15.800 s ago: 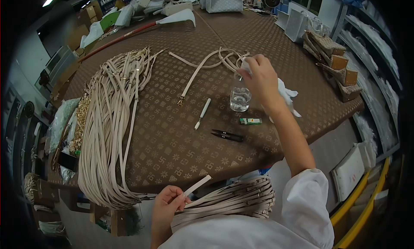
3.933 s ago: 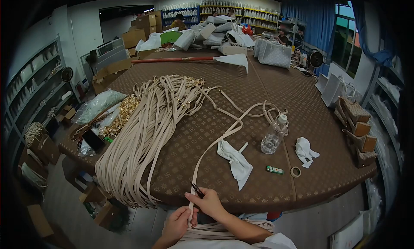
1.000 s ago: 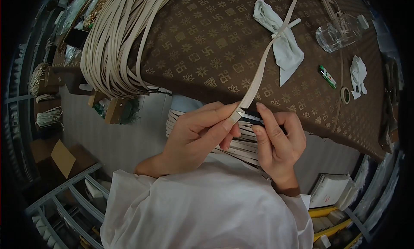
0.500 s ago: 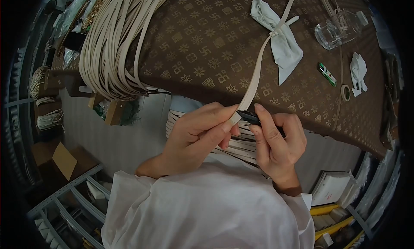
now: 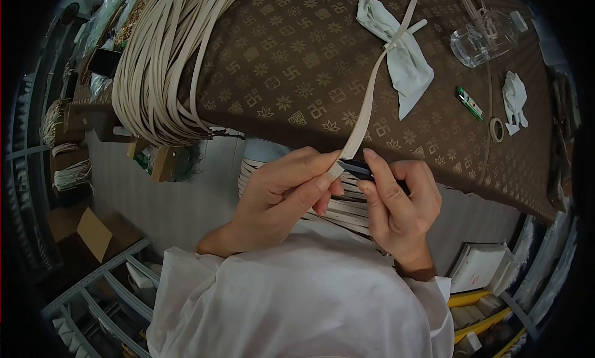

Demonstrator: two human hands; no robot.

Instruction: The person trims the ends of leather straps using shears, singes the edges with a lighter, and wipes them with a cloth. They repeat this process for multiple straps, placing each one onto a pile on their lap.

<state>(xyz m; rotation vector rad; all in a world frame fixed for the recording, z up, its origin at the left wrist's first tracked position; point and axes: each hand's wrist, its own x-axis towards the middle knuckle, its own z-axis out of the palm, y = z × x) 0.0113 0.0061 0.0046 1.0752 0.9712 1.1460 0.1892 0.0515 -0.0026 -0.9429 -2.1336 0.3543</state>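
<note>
My left hand (image 5: pixel 282 197) pinches a pale leather strap (image 5: pixel 364 113) between thumb and forefinger close to its end. From there the strap runs up over the table edge and away across the cloth. In my right hand (image 5: pixel 403 203) is a small black tool with a pointed tip (image 5: pixel 356 167), the thumb and fingers closed round it. Its tip is right at the strap's edge, beside my left fingertips; the rest of the tool is hidden in the palm. More pale straps (image 5: pixel 348 214) lie across my lap beneath both hands.
A patterned brown tablecloth (image 5: pixel 266 79) covers the table ahead. A thick bundle of straps (image 5: pixel 162 73) hangs over its left edge. On the right lie a white cloth (image 5: pixel 406 63), clear bottle (image 5: pixel 483 45), green packet (image 5: pixel 470 104), tape roll (image 5: pixel 496 130) and crumpled white glove (image 5: pixel 514 101).
Both hands keep nearly the same pose, with the tool's tip still at the strap. The view has shifted slightly, so the table items appear a little further left.
</note>
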